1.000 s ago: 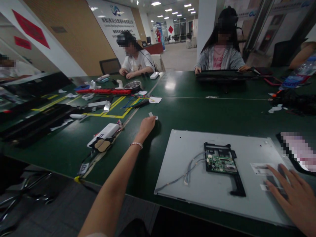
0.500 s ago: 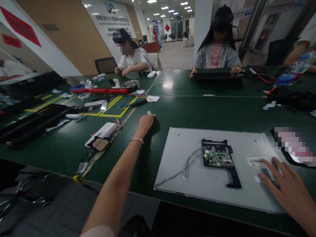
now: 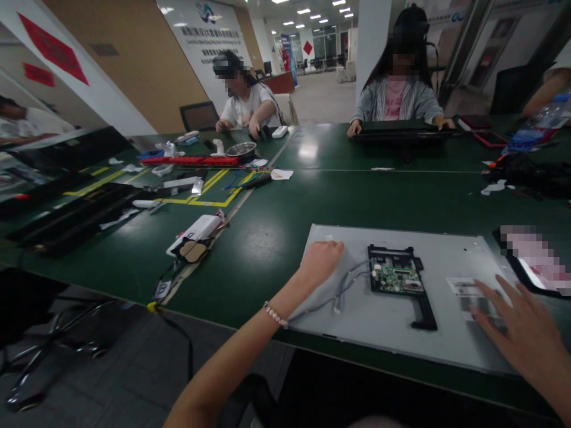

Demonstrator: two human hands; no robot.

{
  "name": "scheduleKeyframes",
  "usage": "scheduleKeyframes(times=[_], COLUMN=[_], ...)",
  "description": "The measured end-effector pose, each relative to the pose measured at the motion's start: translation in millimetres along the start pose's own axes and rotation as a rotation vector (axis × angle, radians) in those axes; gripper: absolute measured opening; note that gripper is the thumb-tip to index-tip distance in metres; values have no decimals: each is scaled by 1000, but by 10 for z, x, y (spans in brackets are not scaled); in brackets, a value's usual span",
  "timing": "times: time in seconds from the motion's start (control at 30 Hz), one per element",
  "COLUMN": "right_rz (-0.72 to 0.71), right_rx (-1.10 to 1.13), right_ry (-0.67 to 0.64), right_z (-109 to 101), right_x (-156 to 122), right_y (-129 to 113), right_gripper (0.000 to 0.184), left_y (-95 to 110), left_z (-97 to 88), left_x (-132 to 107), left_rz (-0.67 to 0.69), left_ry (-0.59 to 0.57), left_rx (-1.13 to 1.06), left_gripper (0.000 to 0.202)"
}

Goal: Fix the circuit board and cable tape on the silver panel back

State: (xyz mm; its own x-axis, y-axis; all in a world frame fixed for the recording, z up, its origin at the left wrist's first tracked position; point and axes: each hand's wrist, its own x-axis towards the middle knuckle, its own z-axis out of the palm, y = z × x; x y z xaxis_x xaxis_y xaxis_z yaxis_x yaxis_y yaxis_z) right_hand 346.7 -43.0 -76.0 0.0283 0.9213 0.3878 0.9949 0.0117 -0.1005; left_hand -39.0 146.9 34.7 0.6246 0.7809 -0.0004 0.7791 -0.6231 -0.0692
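A grey metal panel (image 3: 388, 333) lies flat on the table before me. A black plastic bracket (image 3: 423, 309) with a green circuit board (image 3: 399, 279) sits on its middle, and grey cables (image 3: 341, 294) run left from the board. Over the panel's upper left part is my left hand (image 3: 322, 261), its fingers closed; a small white piece (image 3: 329, 238) shows at the fingertips. My right hand (image 3: 517, 318) is open, fingers spread, at the panel's right side beside a white label (image 3: 461, 287). Whether its palm presses on the panel I cannot tell.
A phone (image 3: 530, 267) lies right of the panel. To the left are a white battery-like pack (image 3: 196, 235) with cables, a long black part (image 3: 84, 217) and a red strip (image 3: 191, 160). Two people sit across the green table (image 3: 267, 238); a plastic bottle (image 3: 535, 128) is far right.
My left hand has moved right and nearer, from the bare table to over the panel, with the small white piece at its fingertips. My right hand has stayed at the panel's right side.
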Motion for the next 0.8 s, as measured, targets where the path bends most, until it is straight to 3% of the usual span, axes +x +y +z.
scheduleKeyframes(times=[0.13, 0.23, 0.33, 0.53, 0.7, 0.8], right_rz=[-185, -292, -411, -582, -637, -642], right_rx=[88, 168, 250, 335, 335, 337], right_ry=[-40, -84, -120, -224, -271, -281], right_z=[-272, -518, -607, -314, -55, 39], right_x=[352, 713, 1074, 1677, 1913, 1947], right_y=[-365, -850, -1326, -1917, -2091, -2135], right_gripper=[49, 44, 37, 26, 19, 28], left_y=[249, 247, 222, 259, 269, 261], left_z=[21, -34, -119, -115, 33, 58], left_x=[-71, -118, -231, -404, -310, -251], left_rz=[25, -52, -111, -108, -53, -60], left_ry=[7, 49, 104, 218, 176, 135], left_rx=[-72, -136, -212, -298, -257, -236], left_gripper=[17, 19, 25, 22, 19, 20])
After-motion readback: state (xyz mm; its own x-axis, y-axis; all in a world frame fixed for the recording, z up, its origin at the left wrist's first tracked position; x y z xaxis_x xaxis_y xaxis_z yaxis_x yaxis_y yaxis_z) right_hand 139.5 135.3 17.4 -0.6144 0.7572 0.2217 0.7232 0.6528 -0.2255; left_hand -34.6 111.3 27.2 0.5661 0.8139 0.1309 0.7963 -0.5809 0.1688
